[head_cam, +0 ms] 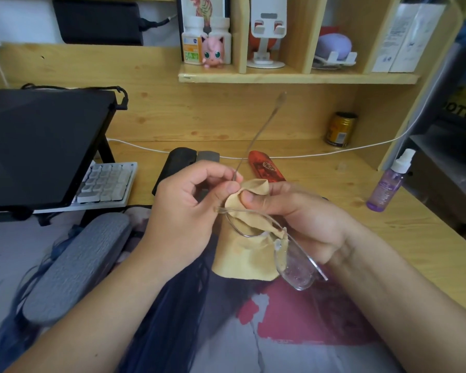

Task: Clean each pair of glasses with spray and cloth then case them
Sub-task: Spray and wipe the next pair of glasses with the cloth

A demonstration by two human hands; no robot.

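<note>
At the centre of the frame our left hand (189, 211) pinches the glasses (267, 232) at one hinge, while our right hand (293, 214) pinches the tan cloth (248, 254) over one lens. The other lens shows droplets, so we judge spraying done and wiping midway. Casing remains: the cases (197, 160) lie beyond our hands and the spray bottle (388, 184) stands at right, all on a wooden desk (388, 224) with shelves (293, 76) above.

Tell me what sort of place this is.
Probably a home desk or study corner: a wooden desk with a raised laptop and keyboard, and a cubby shelf holding a pink toy figure and pill bottles.
</note>
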